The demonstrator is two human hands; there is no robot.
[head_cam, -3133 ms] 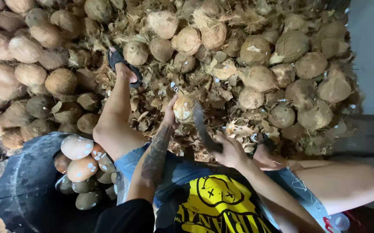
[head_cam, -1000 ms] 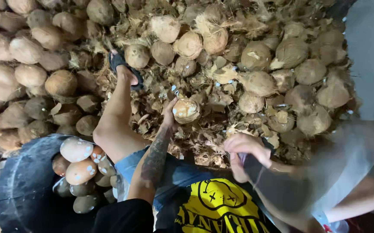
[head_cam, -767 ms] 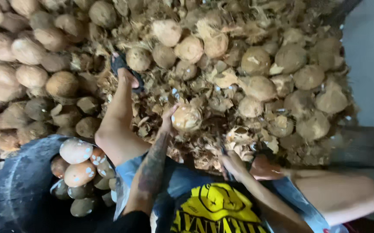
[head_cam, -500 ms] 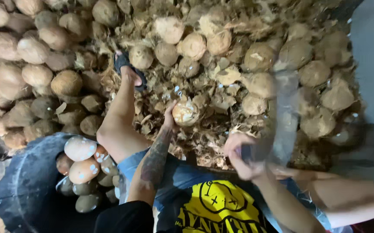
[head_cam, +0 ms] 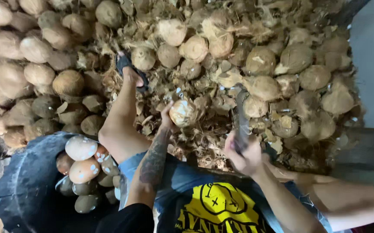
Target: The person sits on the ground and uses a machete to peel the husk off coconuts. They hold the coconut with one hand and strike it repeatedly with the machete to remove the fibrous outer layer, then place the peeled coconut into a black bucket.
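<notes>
Near the middle of the frame, the left hand (head_cam: 168,120) is cupped under a pale, partly peeled coconut (head_cam: 183,113), its fingers wrapped around the left and lower side so the nut sits held above a litter of dry husk scraps (head_cam: 204,142). To the right of it and a little lower, the right hand (head_cam: 244,154) is closed in a fist around the handle of a dark, long-bladed knife (head_cam: 240,118), whose blade points toward the top of the frame and looks blurred; the blade stands just beside the held coconut, and whether it touches the nut cannot be told. Across the whole upper part of the frame lies a heap of brown, fibrous coconuts (head_cam: 264,64), some with husk hanging off them. At the upper left of centre a bare leg runs up to a foot in a dark sandal (head_cam: 128,71), planted among the husks. In the lower left a dark round tub (head_cam: 23,190) holds several peeled coconuts (head_cam: 83,159), pale and smooth, piled against its right-hand wall. Along the bottom edge, at centre, show blue shorts and a dark shirt with a yellow print (head_cam: 219,209), and the person's other leg reaches out toward the lower right.
</notes>
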